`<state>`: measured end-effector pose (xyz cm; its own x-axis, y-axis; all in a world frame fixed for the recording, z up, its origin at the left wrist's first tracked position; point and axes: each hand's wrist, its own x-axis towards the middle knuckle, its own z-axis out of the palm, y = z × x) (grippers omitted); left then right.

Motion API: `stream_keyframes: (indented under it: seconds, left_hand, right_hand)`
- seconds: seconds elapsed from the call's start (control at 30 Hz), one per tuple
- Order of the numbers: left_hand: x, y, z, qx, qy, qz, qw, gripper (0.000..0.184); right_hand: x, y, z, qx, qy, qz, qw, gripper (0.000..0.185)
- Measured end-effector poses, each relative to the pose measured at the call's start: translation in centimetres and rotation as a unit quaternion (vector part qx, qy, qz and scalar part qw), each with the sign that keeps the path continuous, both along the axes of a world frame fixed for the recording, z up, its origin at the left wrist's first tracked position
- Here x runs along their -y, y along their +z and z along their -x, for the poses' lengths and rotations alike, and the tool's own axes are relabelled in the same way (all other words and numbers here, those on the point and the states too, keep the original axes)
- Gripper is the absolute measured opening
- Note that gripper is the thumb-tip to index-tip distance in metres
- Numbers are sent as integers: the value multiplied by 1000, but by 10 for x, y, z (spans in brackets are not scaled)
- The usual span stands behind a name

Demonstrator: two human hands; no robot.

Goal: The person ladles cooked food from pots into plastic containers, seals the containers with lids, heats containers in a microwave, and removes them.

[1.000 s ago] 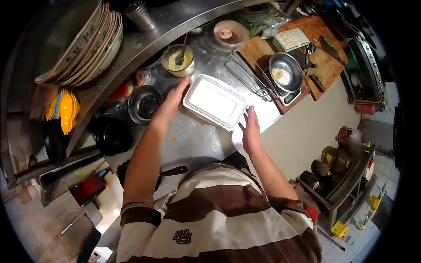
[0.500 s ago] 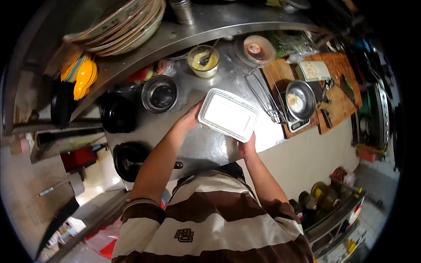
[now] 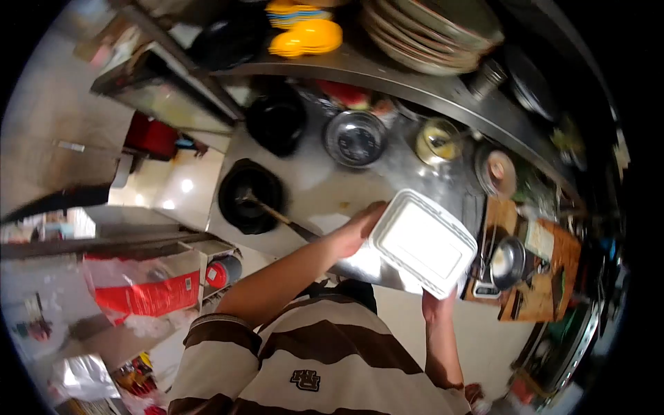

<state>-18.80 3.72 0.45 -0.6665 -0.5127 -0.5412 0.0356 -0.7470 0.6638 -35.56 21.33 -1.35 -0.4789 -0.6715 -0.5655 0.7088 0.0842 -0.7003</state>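
Note:
A white rectangular plastic food container (image 3: pixel 423 242) is held over the front edge of the steel counter, slightly tilted. My left hand (image 3: pixel 360 229) grips its left side, with the fingertips hidden by the container. At the lower right corner my right hand (image 3: pixel 439 306) holds it too, most of the fingers out of sight underneath. Behind the container stand a metal bowl (image 3: pixel 355 139) and a glass bowl of yellow mixture (image 3: pixel 438 142) with a spoon in it.
Left on the counter (image 3: pixel 311 181) are a black pot (image 3: pixel 250 196) with a long-handled utensil and another black vessel (image 3: pixel 278 121). At right, a metal bowl (image 3: pixel 508 263) sits on a scale (image 3: pixel 486 290) near a wooden board (image 3: pixel 557 277). Stacked plates (image 3: pixel 429 41) and yellow spoons (image 3: pixel 308 37) occupy the shelf above.
My view has swung left, so the counter and its contents appear shifted right. Both hands still hold the white container, which now sits lower and further right in the view.

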Motion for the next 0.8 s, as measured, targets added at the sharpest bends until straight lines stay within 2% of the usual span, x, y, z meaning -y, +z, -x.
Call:
stream_keyframes:
  seconds: [0.07,0.13,0.23,0.33,0.43,0.53,0.6,0.63,0.73,0.77,0.8]
  left_hand:
    - [-9,12,-40,-71,64,-28,995,65]
    - [-11,26,-84,-90,87,-56,991,68]
    - [-13,49,-158,9,151,-31,988,70]
    - [-15,57,-242,57,219,-26,974,72]
    - [-8,57,-335,39,263,17,964,74]
    - [7,63,-423,29,272,27,961,67]
    - [18,85,-482,13,282,53,958,56]
    - [26,72,-508,-12,285,81,955,55]
    - [57,81,-576,48,299,39,952,53]
    - [66,86,-597,1,305,45,951,52]
    - [79,87,-614,11,317,57,947,57]
  right_hand:
    - [9,27,-22,12,40,-24,999,44]
    - [27,45,-53,21,90,-17,996,43]
    - [49,59,-112,25,173,-11,984,43]
    - [80,74,-195,44,198,5,979,41]
    - [100,48,-270,43,293,54,954,46]
    - [128,36,-359,72,306,47,948,48]
    - [148,38,-419,78,328,71,939,48]
    - [159,39,-443,86,351,79,929,48]
    - [197,51,-512,85,388,92,913,45]
    - [211,57,-534,83,389,83,914,44]
    - [226,60,-552,82,390,72,914,43]
